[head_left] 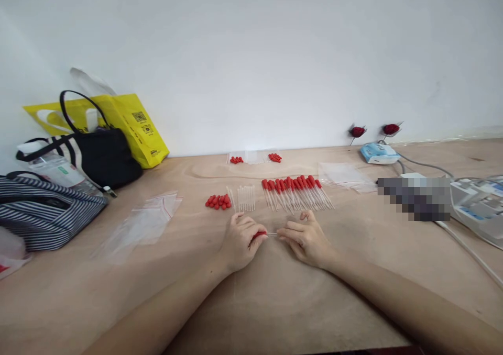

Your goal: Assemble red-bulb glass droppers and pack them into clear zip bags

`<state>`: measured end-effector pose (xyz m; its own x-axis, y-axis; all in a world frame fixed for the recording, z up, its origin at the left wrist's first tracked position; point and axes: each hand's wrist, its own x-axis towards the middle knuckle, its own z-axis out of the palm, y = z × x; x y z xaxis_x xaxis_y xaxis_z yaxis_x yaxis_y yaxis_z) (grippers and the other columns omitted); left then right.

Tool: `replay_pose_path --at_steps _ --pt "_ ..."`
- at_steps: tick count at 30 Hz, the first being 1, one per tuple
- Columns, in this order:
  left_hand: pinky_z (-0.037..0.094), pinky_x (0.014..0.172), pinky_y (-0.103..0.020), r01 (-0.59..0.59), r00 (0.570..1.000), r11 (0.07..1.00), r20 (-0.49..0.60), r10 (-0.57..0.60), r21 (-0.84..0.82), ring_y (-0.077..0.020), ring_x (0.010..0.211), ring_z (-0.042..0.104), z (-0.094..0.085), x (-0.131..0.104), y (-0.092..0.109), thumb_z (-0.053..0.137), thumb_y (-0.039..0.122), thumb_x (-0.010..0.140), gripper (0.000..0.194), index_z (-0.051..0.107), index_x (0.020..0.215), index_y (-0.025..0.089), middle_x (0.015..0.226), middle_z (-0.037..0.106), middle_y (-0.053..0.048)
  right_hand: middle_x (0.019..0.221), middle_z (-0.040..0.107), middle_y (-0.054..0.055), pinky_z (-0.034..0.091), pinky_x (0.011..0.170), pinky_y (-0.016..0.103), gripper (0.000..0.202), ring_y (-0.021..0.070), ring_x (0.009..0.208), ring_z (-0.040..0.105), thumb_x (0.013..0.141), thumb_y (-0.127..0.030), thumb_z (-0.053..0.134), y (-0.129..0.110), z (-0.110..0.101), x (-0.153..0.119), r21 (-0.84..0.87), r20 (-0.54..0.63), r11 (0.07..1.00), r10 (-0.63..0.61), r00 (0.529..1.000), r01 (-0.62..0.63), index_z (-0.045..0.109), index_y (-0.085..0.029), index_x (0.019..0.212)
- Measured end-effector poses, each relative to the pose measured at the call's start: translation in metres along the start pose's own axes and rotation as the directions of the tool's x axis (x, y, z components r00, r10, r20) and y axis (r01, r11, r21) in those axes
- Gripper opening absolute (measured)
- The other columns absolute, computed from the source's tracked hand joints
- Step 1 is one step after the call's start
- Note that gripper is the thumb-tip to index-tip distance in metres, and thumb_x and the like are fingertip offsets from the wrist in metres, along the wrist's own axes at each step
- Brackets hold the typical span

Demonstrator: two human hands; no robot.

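Observation:
My left hand [241,241] pinches a red cap [260,234] near the middle of the table. A thin clear tube [272,234] runs from the cap to my right hand [306,239], whose fingers are closed on its other end. Beyond my left hand lie a small pile of loose red caps [218,202] and a row of thin clear tubes [246,198]. A fanned row of red-capped tubes [296,191] lies beyond my right hand, with the red ends toward the wall.
Clear plastic bags [143,221] lie at left, more [346,176] at right. A striped bag [51,208], black bag [104,156] and yellow bag [137,130] stand left. At right are a blue packet [379,153], a power strip [477,203] and cables.

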<state>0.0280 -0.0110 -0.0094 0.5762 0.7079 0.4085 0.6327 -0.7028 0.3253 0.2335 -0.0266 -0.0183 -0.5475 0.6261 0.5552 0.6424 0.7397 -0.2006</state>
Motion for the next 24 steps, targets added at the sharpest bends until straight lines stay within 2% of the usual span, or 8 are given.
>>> replay_pose_path --at_steps 11,20,24 --pt "0.023 0.095 -0.04 -0.13 0.991 0.991 0.02 0.129 0.037 -0.0147 0.074 0.056 0.0 0.001 0.005 0.045 0.025 0.083 0.014 0.057 0.077 0.02 0.069 0.065 0.002 0.065 0.056 0.0 0.02 0.065 0.03 0.025 0.0106 0.057 0.04 0.085 -0.02 0.037 -0.001 0.005 0.003 -0.074 -0.002 0.996 -0.04 0.999 0.039 0.06 -0.017 0.078" --pt "0.02 0.097 -0.042 -0.045 0.998 0.999 0.051 0.044 0.022 -0.0154 0.077 0.058 -0.002 0.003 0.001 0.045 0.027 0.084 0.016 0.06 0.08 0.022 0.073 0.066 0.001 0.068 0.059 0.001 0.021 0.067 0.03 0.026 0.0115 0.062 0.046 0.087 -0.022 0.036 -0.001 0.001 0.008 -0.097 0.023 0.995 -0.026 0.999 0.029 0.062 -0.018 0.082" --pt "0.02 0.097 -0.041 -0.025 1.0 1.0 0.017 0.025 0.011 -0.015 0.078 0.058 -0.004 0.005 -0.005 0.05 0.03 0.082 0.013 0.062 0.082 0.025 0.075 0.068 0.003 0.072 0.061 0.003 0.02 0.068 0.031 0.023 0.0137 0.07 0.048 0.086 -0.026 0.041 -0.002 -0.004 0.01 -0.112 0.071 0.994 0.006 0.997 0.002 0.064 -0.021 0.084"
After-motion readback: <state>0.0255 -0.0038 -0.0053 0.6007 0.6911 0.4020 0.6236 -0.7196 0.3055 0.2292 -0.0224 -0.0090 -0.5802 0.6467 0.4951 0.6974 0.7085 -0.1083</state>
